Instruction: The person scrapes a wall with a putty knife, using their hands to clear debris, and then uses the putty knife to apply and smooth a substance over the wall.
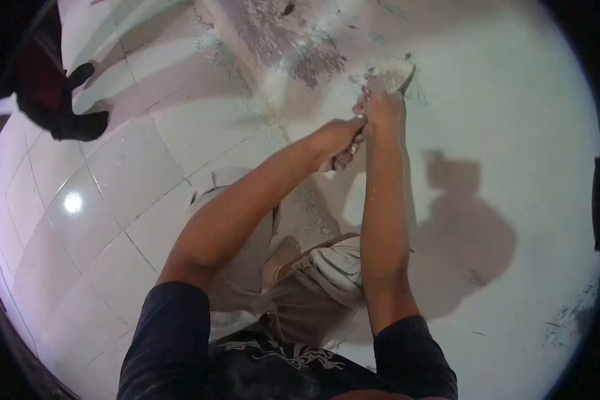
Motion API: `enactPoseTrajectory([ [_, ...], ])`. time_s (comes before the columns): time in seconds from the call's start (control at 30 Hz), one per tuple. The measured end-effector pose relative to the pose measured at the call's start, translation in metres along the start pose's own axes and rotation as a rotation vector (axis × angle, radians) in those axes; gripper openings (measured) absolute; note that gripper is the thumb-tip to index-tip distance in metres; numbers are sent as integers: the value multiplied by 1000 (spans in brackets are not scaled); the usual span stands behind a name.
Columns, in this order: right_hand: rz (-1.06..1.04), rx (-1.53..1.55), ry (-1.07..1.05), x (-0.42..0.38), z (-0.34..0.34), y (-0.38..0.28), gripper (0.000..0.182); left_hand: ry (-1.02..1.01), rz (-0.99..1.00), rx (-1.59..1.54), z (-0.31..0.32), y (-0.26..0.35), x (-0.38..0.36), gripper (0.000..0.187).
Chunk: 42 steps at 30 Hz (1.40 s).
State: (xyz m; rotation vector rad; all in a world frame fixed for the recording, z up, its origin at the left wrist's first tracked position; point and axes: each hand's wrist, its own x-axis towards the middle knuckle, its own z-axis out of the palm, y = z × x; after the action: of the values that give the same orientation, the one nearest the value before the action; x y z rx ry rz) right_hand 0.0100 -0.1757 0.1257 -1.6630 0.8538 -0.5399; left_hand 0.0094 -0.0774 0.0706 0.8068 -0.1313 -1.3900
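My right hand (pixel 383 108) is closed around a putty knife (pixel 395 75). The wide, pale blade lies against the white wall and its handle is hidden in my fist. Just left of it, my left hand (pixel 342 143) is curled shut close to my right wrist. Whitish smears mark the fingers, and I cannot make out what they hold. Above the blade, the wall (pixel 500 100) carries a rough grey scraped patch (pixel 307 57) with bits of green.
Pale floor tiles (pixel 130 167) spread to the left, with whitish crumbs (pixel 310 207) along the foot of the wall. A dark red and black object (pixel 53 93) stands at the upper left. My shadow (pixel 467 233) falls on the wall at right. My bent legs (pixel 313 287) are below.
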Motion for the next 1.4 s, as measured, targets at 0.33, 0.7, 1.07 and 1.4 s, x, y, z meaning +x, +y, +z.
enactPoseTrajectory([
  [0.33, 8, 60, -33, -11, -10, 16, 9, -34, -15, 18, 2, -14, -13, 46],
  [0.7, 29, 255, -80, -10, -11, 11, 13, -51, -31, -53, 6, -7, -16, 45],
  [1.07, 53, 255, -124, -31, -20, 41, 6, 4, 23, 79, -16, -46, -9, 50],
  [1.4, 112, 342, -266, -36, -28, 66, 21, -118, 4, 265, -49, -46, -5, 36],
])
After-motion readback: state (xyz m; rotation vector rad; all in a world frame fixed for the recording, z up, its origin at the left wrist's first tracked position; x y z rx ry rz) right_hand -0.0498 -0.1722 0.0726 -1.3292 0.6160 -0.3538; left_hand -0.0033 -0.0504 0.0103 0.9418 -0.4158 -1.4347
